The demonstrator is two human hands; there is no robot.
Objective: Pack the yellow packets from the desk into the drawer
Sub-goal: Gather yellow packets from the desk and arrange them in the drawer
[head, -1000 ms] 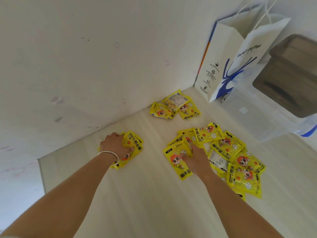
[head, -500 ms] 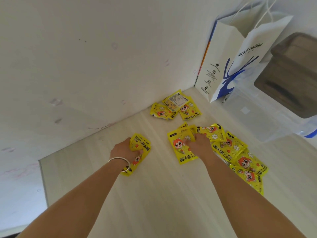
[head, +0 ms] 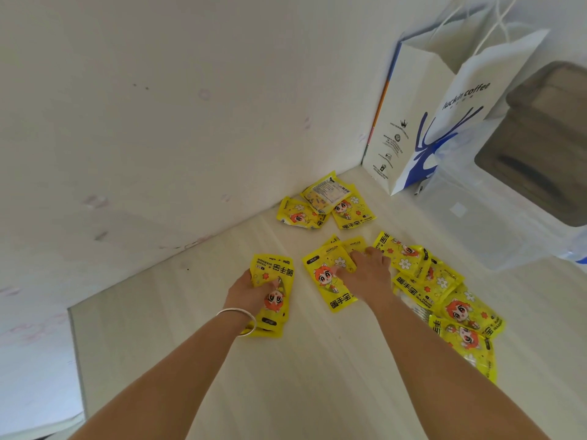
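Two bare hands reach forward over a pale, wood-grained desk (head: 286, 376); the left hand (head: 251, 293), with a thin silver bangle (head: 238, 315) on its wrist, is curled around a small stack of packets (head: 273, 293), thumb pressed on the top face and the stack's lower end touching the desk; the right hand (head: 368, 274) lies palm down with fingers bent, pressing on a flat packet (head: 327, 284) without clearly gripping it. Each packet is a glossy yellow rectangular pouch, slightly crinkled, printed with a red-haired cartoon figure, white flowers and the words "HAND WARMER". To the right of that hand a loose heap of packets (head: 444, 300) overlaps and spreads toward the near desk edge; three more packets (head: 324, 208) lie in a small cluster against the matte, scuffed white wall (head: 158, 122), one turned to show its printed back. At far right a stiff white paper bag (head: 438, 122) with a blue deer logo and cord handles stands upright in the corner; just beside it sits a translucent frosted plastic box (head: 482, 223).
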